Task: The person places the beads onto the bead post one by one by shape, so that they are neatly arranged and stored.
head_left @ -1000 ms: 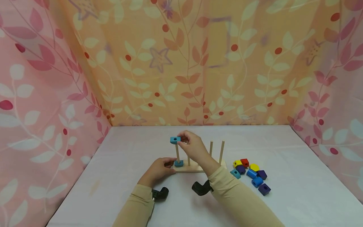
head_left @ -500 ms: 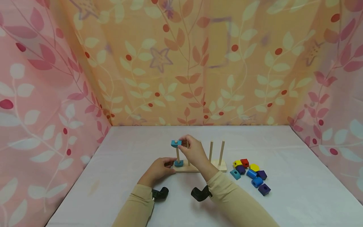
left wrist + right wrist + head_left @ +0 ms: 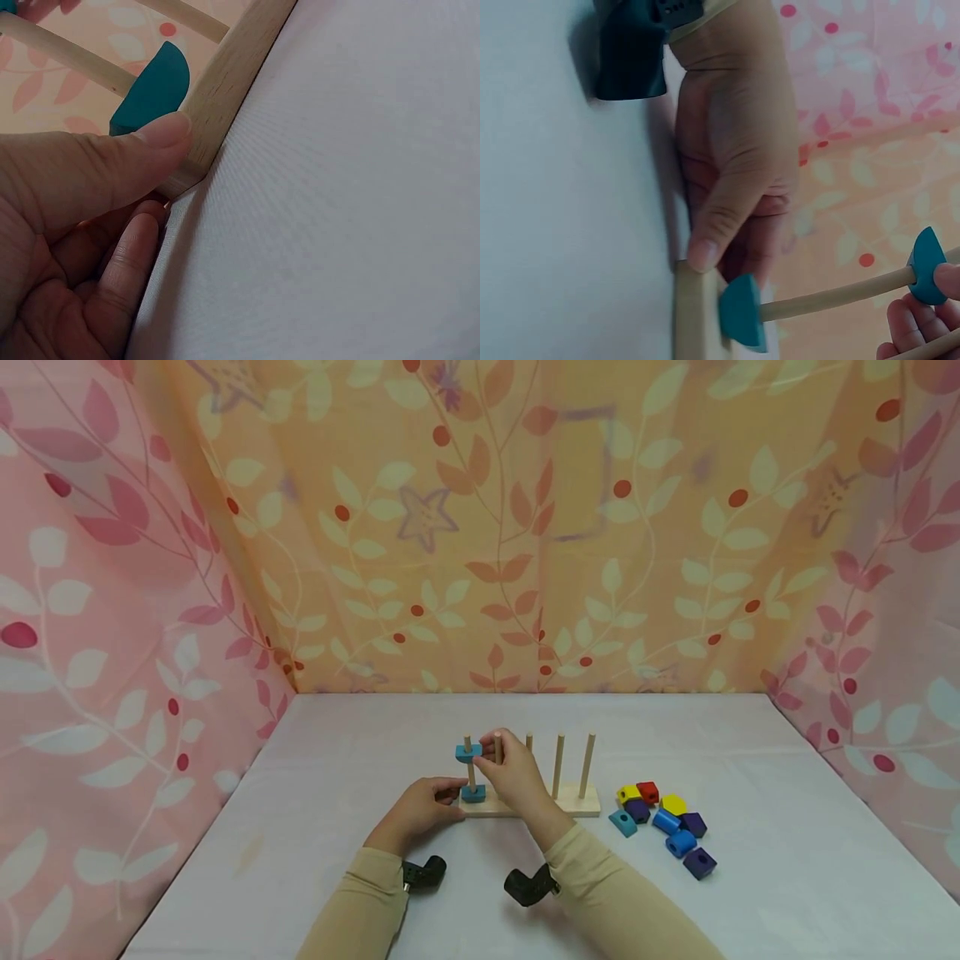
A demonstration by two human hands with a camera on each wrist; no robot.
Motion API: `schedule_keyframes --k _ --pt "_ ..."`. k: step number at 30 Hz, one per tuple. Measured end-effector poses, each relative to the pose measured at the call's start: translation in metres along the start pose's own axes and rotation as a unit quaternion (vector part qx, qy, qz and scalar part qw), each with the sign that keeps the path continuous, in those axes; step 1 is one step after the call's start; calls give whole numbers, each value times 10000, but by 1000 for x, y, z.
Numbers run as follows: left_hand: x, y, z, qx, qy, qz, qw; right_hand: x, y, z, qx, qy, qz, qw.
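Observation:
My left hand (image 3: 416, 810) grips the left end of a wooden peg stand (image 3: 585, 802), its thumb (image 3: 161, 135) on the front of the base. A teal half-round block (image 3: 473, 793) sits at the bottom of the leftmost peg (image 3: 471, 775). Higher on that peg, my right hand (image 3: 521, 781) pinches a second teal half-round block (image 3: 928, 262) between thumb and fingers. The peg's tip pokes out above this upper block, and a stretch of bare peg shows between the two. Part of the stand is hidden behind my right hand.
Right of the stand lies a loose group of blocks: a teal one (image 3: 622, 822), a red one (image 3: 648, 792), a yellow one (image 3: 672, 805), blue cylinders (image 3: 681, 843) and purple ones (image 3: 700, 862). Other upright pegs (image 3: 558, 768) stand close to my right hand. Patterned curtains surround the white table (image 3: 337, 743).
My right hand has lowered the upper teal block from the tip of the leftmost peg to a little way down it. The left hand stays at the stand's end.

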State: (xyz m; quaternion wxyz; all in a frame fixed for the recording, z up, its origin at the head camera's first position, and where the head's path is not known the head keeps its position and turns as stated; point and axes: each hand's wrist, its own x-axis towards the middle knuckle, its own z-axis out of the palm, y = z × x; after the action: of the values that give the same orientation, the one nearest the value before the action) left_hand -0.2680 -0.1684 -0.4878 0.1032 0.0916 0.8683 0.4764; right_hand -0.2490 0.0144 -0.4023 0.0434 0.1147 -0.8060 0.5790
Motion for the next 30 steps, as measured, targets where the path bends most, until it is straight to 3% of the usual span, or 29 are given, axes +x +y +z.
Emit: schedule_keyframes --k 19,30 --pt "-1 -1 -1 -35 -68 131 9999 -10 48 17 -184 -62 259 9995" --pt "0 -3 -1 -54 -88 320 9994 -13 56 20 -423 8 183 9989"
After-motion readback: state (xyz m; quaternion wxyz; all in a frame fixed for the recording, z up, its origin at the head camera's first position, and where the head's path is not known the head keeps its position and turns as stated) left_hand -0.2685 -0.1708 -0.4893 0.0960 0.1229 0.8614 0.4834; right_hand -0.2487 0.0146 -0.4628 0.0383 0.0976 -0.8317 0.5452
